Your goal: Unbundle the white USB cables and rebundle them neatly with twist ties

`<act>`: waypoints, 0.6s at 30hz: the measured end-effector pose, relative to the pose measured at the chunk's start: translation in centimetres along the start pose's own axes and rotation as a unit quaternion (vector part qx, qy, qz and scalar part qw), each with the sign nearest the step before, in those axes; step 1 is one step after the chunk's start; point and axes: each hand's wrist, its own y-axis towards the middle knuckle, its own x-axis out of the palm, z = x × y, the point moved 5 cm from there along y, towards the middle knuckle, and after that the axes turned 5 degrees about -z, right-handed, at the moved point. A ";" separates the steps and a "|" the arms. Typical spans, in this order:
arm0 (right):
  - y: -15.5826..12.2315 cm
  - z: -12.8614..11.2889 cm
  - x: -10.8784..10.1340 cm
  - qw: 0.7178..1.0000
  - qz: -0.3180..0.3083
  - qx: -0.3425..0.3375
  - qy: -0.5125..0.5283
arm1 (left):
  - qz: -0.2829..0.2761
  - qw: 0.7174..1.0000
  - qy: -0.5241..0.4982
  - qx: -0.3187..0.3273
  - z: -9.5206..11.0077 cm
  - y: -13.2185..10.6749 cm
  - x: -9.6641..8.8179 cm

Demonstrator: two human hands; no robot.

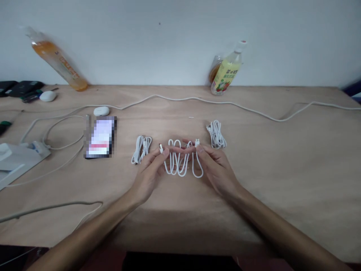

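Observation:
A white USB cable (182, 174) hangs in loose loops between my two hands, above the table. My left hand (149, 171) pinches the end with the small plug (161, 148) between thumb and fingers. At the other end, the wider USB plug (197, 142) points away from me, gripped by the thumb and fingers of my right hand (218, 165). Some loops lie over my fingers, which partly hide behind them. A bundled white cable (137, 149) rests just beyond my left hand, and another bundled cable (216, 134) lies beyond my right hand.
Left of my hands lies a phone (100, 137) with a white earbud case (101, 111) behind it. A power strip (19, 162) with cords sits at the far left. A long white cord (197, 98) crosses the table (282, 169). An orange bottle (60, 64) and a yellow bottle (228, 71) stand by the wall.

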 end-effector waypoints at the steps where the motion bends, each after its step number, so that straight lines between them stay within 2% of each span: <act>1: 0.0 -0.1 0.0 1.000 0.003 -0.007 -0.009 | -0.003 1.000 -0.001 0.001 0.0 0.0 0.0; 7: 0.0 -0.5 -0.1 0.997 0.027 -0.042 -0.064 | -0.019 0.999 -0.029 0.001 0.2 -0.2 0.3; 9: -0.1 -0.3 0.1 0.999 0.017 -0.031 -0.032 | -0.017 0.999 -0.037 0.005 0.3 -0.2 0.3; 14: -0.3 0.1 1.5 0.992 -0.056 0.039 0.101 | -0.012 0.998 -0.053 0.008 0.1 -0.3 0.3; 18: -0.3 -0.1 1.7 0.988 -0.066 0.062 0.124 | -0.024 1.000 0.003 0.008 -0.2 -0.6 0.0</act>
